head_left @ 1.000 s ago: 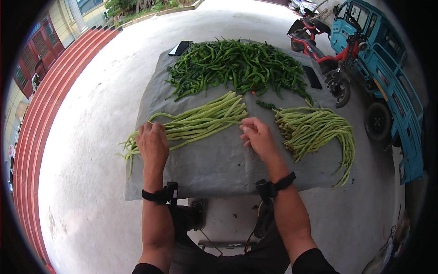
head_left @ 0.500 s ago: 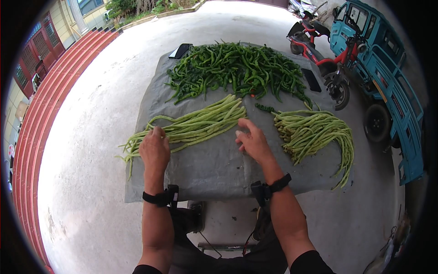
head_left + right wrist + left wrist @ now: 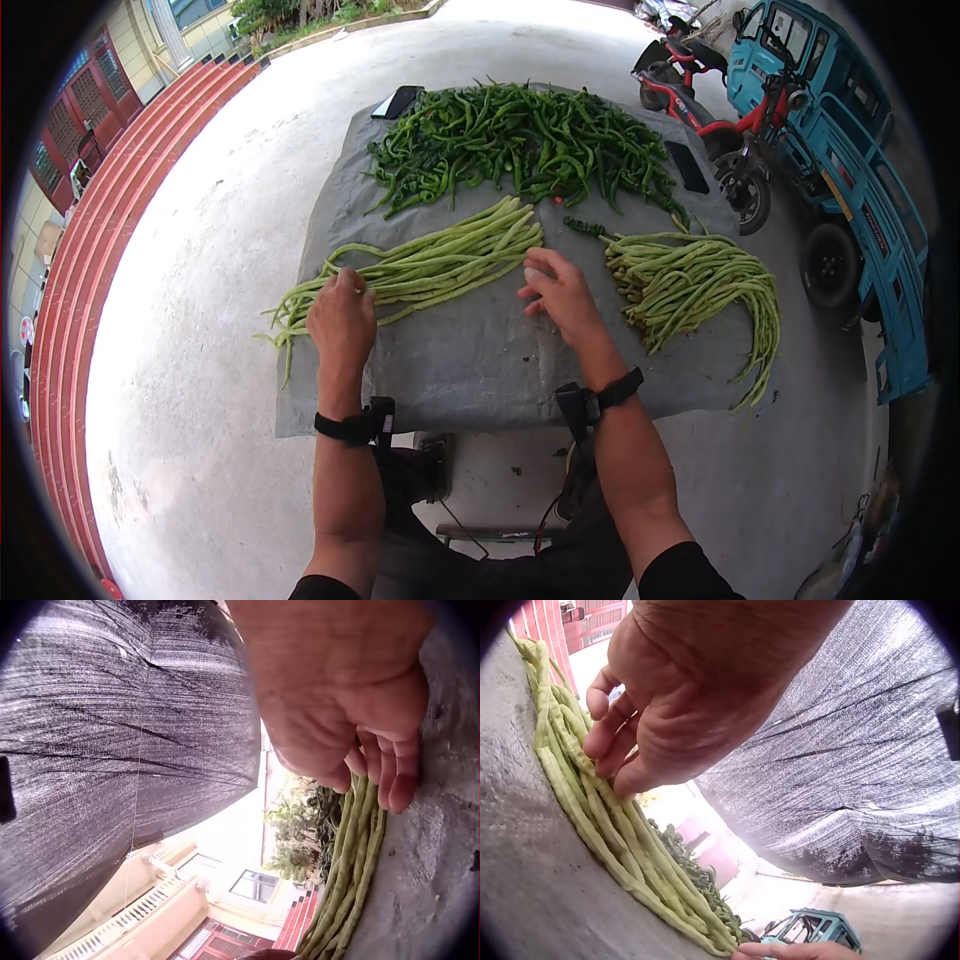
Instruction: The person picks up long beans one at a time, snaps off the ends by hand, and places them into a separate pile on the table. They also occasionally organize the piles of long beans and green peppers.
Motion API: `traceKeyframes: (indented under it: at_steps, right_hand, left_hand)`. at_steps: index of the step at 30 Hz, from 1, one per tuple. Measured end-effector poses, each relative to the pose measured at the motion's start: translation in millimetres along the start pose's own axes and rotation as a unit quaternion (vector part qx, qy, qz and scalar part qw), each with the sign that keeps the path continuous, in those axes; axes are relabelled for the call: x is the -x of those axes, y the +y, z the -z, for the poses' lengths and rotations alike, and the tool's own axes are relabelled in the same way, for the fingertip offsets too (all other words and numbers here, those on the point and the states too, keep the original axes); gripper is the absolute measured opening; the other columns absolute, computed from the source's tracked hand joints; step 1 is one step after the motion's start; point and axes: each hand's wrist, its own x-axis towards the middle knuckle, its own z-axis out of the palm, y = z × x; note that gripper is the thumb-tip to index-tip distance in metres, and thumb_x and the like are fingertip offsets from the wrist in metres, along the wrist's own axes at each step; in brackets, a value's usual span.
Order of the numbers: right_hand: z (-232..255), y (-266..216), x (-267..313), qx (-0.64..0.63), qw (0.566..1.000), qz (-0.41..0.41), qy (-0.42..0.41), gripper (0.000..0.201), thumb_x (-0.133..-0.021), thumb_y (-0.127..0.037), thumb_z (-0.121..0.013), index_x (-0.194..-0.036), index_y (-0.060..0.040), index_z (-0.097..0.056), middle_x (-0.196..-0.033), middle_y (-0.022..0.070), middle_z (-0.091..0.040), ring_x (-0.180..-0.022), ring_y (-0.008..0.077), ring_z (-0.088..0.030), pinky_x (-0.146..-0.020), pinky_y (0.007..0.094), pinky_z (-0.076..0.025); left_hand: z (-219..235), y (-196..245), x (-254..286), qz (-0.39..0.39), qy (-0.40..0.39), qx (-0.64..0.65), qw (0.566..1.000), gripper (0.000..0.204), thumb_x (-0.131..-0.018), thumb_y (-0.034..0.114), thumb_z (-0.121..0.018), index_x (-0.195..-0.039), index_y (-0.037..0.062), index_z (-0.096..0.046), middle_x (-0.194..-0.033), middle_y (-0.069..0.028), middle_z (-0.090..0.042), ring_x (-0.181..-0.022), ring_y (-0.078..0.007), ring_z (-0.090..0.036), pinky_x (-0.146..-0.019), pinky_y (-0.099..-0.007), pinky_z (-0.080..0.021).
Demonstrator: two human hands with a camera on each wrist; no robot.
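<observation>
Long green beans (image 3: 440, 262) lie in a loose bundle on a grey cloth (image 3: 450, 370). Over the bundle's left part is my left hand (image 3: 343, 318); in the left wrist view the loosely bent fingers (image 3: 604, 742) touch the beans (image 3: 622, 832), with no clear grip. My right hand (image 3: 567, 300) is beside the bundle's right end, fingers relaxed and slightly bent. In the right wrist view its fingertips (image 3: 397, 791) are at the ends of the beans (image 3: 349, 862); whether they touch is unclear.
A heap of green peppers (image 3: 520, 145) covers the cloth's far side, between a dark-and-white item (image 3: 398, 102) and a black phone (image 3: 686, 167). Another bean bundle (image 3: 700, 290) lies at right. Beyond stand a red scooter (image 3: 700, 115) and a blue three-wheeler (image 3: 850, 180).
My left hand has shifted slightly right along the beans, its fingers lifted a little from their earlier flatter pose. My right hand has moved only slightly; both bean bundles lie as before.
</observation>
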Motion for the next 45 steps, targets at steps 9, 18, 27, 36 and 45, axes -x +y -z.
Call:
traceKeyframes:
  at_steps: [9,18,27,36,45]
  right_hand:
    - [-4.2,0.9,-1.6,-0.010,1.000,0.017,-0.005,0.044,-0.102,-0.010,-0.061,-0.144,0.0016,-0.054,-0.127,0.0154,-0.062,-0.090,0.0197,-0.070,-0.065,0.0331,-0.060]
    - [-22.4,4.7,-1.8,0.298,0.925,0.223,0.071,0.041,-0.098,0.001,-0.060,-0.138,-0.0017,-0.057,-0.137,0.0162,-0.055,-0.098,0.0302,-0.067,-0.085,0.0416,-0.058]
    - [-30.2,9.7,-7.8,0.343,0.887,0.299,0.080,0.044,-0.095,0.006,-0.057,-0.138,0.0001,-0.056,-0.133,0.0178,-0.056,-0.104,0.0352,-0.065,-0.091,0.0453,-0.054]
    - [-31.8,4.1,-3.6,0.330,0.898,0.280,0.084,0.044,-0.091,0.010,-0.062,-0.134,0.0018,-0.058,-0.122,0.0191,-0.058,-0.096,0.0336,-0.068,-0.085,0.0452,-0.056]
    - [-35.0,-6.2,7.4,0.378,0.880,0.270,0.100,0.035,-0.088,0.006,-0.069,-0.122,0.0003,-0.061,-0.118,0.0191,-0.058,-0.101,0.0407,-0.066,-0.086,0.0484,-0.055]
  left_hand:
    - [0.9,2.6,0.0,0.001,-0.002,0.003,1.000,0.020,-0.086,0.017,-0.078,-0.098,0.0097,-0.064,-0.094,-0.0118,-0.068,-0.091,-0.0366,-0.069,-0.074,-0.0503,-0.051]
    - [1.5,3.9,0.8,0.001,0.000,0.017,1.000,0.020,-0.086,0.017,-0.079,-0.098,0.0095,-0.064,-0.092,-0.0119,-0.069,-0.090,-0.0365,-0.070,-0.074,-0.0498,-0.051]
    - [1.6,3.8,1.3,-0.005,0.006,0.025,1.000,0.019,-0.087,0.017,-0.077,-0.099,0.0096,-0.065,-0.095,-0.0118,-0.069,-0.090,-0.0369,-0.069,-0.075,-0.0495,-0.051]
    - [-0.6,18.8,0.4,-0.024,0.020,0.067,0.997,0.014,-0.088,0.014,-0.075,-0.096,0.0092,-0.065,-0.096,-0.0113,-0.068,-0.089,-0.0370,-0.069,-0.075,-0.0490,-0.052]
    - [-4.7,44.6,1.9,-0.105,0.014,0.143,0.984,0.010,-0.088,0.010,-0.073,-0.094,0.0074,-0.065,-0.092,-0.0104,-0.065,-0.085,-0.0333,-0.068,-0.072,-0.0460,-0.052]
